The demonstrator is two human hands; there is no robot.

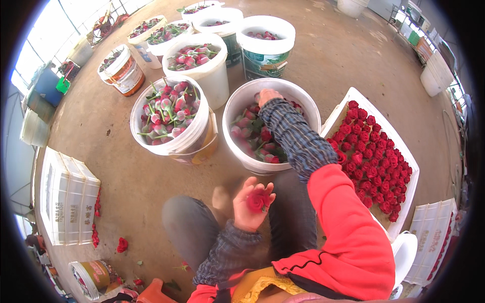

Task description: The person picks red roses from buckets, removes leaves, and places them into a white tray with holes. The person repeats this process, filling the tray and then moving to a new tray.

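Observation:
A red rose bloom (258,200) rests in my left hand (244,212), palm up with the fingers curled around it, above the ground between my knees. My right hand (268,95) reaches over the rim of a white plastic bucket (232,146) standing just before me. Its fingers are hidden, so whether they grip a bud cannot be seen. Inside that bucket lie rosebuds (269,146), several in pale netting sleeves. To my right, a white foam tray (411,163) holds rows of opened red roses (373,166) standing heads up.
Left of the bucket stands another bucket (174,149) full of netted rosebuds (166,110). Several more buckets (208,81) cluster behind. Stacked white crates (70,200) stand at far left, another crate stack (432,238) at lower right. A loose rose (122,245) lies on the floor.

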